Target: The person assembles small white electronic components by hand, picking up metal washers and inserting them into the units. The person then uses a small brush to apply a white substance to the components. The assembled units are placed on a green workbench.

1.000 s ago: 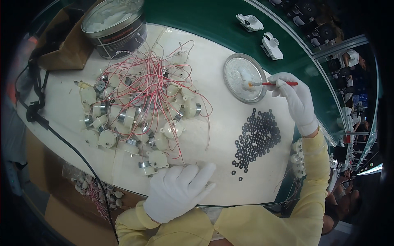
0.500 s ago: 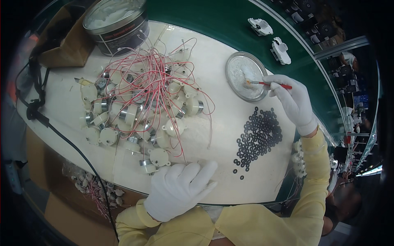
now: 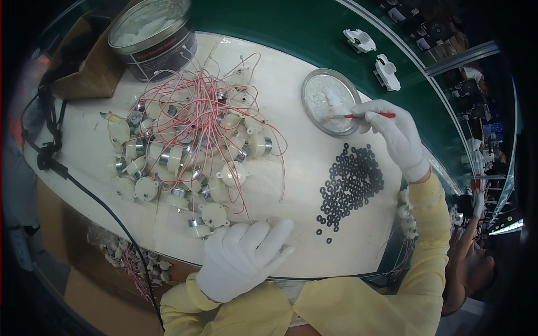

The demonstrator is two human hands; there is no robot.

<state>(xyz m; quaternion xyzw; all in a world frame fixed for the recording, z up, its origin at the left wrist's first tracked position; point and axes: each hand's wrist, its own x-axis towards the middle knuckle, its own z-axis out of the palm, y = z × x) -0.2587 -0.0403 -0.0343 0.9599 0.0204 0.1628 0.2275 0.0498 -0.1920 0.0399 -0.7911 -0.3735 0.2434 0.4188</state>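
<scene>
My right hand [image 3: 395,131], in a white glove, pinches a thin red-handled brush [image 3: 348,116]. The brush's tip touches the white grease in a round, shallow clear dish [image 3: 306,105], and my fingers are at the dish's right rim. My left hand [image 3: 241,259], also gloved, rests at the table's near edge with fingers extended and thumb apart; nothing shows in it. Just beyond its fingers lies a pile of small cream-and-metal motors [image 3: 214,214] with tangled red and white wires [image 3: 204,112]. Many small black rings [image 3: 352,182] lie spread below the dish.
A large open tin [image 3: 162,59] of white grease stands at the far left beside a cardboard box [image 3: 92,73]. Two white plastic parts [image 3: 386,73] lie on the green surface. A black cable [image 3: 103,204] crosses the left edge. More wired motors [image 3: 131,257] fill a box below.
My right hand has shifted slightly left with the brush, and the brush's tip sits a little lower in the dish. My left hand stays nearly still. The whole view has moved slightly.
</scene>
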